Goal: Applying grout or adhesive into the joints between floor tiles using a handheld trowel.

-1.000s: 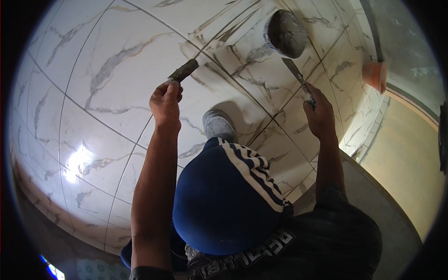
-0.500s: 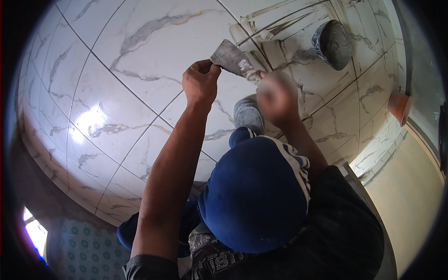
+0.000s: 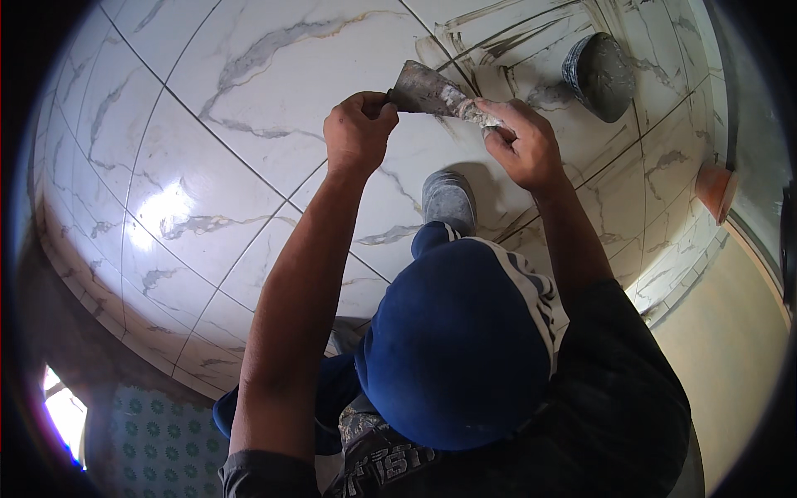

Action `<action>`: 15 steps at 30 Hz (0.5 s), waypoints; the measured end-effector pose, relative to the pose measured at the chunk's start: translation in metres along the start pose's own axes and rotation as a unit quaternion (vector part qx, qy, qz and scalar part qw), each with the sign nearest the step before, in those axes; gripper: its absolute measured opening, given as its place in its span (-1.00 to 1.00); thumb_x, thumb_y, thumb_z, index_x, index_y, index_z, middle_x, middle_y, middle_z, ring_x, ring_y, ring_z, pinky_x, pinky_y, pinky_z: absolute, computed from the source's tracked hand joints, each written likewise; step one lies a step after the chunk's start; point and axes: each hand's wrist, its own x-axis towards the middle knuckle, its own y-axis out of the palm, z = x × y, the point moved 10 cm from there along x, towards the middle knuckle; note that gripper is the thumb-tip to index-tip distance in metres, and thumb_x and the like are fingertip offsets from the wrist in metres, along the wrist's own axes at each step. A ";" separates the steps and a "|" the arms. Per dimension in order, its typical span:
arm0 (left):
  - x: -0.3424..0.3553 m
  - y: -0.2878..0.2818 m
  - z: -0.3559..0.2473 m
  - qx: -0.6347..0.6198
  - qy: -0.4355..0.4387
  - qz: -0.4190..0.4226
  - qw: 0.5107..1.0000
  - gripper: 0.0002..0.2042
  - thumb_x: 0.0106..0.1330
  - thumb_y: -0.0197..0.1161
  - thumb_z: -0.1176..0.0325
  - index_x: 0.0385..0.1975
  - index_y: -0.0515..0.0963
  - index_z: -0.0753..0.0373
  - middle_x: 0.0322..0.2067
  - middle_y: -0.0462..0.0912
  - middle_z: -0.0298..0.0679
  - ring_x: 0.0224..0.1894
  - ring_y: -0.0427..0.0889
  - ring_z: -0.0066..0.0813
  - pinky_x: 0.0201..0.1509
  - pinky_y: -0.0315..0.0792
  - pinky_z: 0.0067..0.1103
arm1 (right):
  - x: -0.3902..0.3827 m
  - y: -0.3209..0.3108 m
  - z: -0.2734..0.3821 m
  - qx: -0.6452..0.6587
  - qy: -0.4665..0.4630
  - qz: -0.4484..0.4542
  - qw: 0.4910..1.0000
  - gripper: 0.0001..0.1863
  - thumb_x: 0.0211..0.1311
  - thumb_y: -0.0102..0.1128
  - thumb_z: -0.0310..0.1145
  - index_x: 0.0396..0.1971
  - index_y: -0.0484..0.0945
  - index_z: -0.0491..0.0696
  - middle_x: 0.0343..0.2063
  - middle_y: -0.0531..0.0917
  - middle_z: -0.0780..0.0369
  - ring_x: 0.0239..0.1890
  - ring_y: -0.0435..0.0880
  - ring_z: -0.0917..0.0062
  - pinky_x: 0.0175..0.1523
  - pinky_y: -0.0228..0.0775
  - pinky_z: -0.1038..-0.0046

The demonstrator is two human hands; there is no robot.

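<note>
A putty knife [image 3: 427,90] with a broad blade smeared with grey paste is held up over the tiled floor. Around its paste-crusted handle, my right hand [image 3: 525,145] is closed. My left hand [image 3: 359,133] pinches at the far left corner of the blade, thumb and forefinger together; whether a bit of paste is also between the fingertips is too small to tell. Beyond my right hand, a dark bowl [image 3: 599,79] coated with grey paste rests tilted on the floor.
Marble-patterned tiles [image 3: 274,108] cover the floor, with dark grout smears [image 3: 506,37] near the bowl. My grey shoe [image 3: 448,199] and blue-clad knee [image 3: 457,344] are below the hands. An orange-brown pot [image 3: 716,192] stands by the right wall. Green-patterned tiling [image 3: 166,440] shows at lower left.
My right hand has shifted right and slightly up, and its earlier blur is gone. The putty knife has moved right with it and turned flatter. My left hand remains by the blade's corner.
</note>
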 end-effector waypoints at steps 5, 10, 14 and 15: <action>0.009 0.001 0.006 -0.034 -0.027 0.004 0.999 -0.69 0.13 0.28 0.25 -0.22 0.64 0.34 -0.43 0.67 -0.24 -0.39 0.60 -0.52 -0.22 0.46 -0.56 | 0.001 0.003 -0.011 0.036 0.004 0.000 0.999 -0.58 0.05 0.05 -0.65 -0.01 0.53 -0.24 -0.25 0.61 0.15 -0.47 0.48 0.67 -0.42 0.34 0.64; 0.017 -0.003 0.006 -0.019 -0.013 -0.015 1.000 -0.73 0.09 0.27 0.27 -0.29 0.65 0.31 -0.48 0.69 -0.23 -0.43 0.63 -0.44 -0.23 0.49 -0.53 | 0.002 0.004 -0.022 0.028 0.017 0.016 0.999 -0.59 0.05 0.08 -0.62 -0.02 0.53 -0.24 -0.26 0.61 0.13 -0.48 0.49 0.64 -0.39 0.35 0.63; 0.021 -0.002 0.000 0.006 0.000 -0.010 1.000 -0.74 0.09 0.27 0.27 -0.30 0.65 0.31 -0.49 0.68 -0.23 -0.43 0.62 -0.45 -0.23 0.49 -0.53 | 0.002 0.007 -0.033 -0.012 0.024 0.035 0.999 -0.60 0.06 0.10 -0.58 -0.03 0.54 -0.23 -0.27 0.60 0.11 -0.49 0.50 0.61 -0.37 0.38 0.59; 0.022 -0.001 -0.001 0.012 0.010 -0.010 1.000 -0.74 0.09 0.26 0.27 -0.30 0.64 0.31 -0.49 0.68 -0.22 -0.44 0.62 -0.45 -0.23 0.49 -0.53 | 0.003 0.007 -0.035 -0.012 0.025 0.036 0.999 -0.60 0.06 0.10 -0.58 -0.03 0.54 -0.23 -0.27 0.60 0.11 -0.49 0.50 0.61 -0.37 0.38 0.59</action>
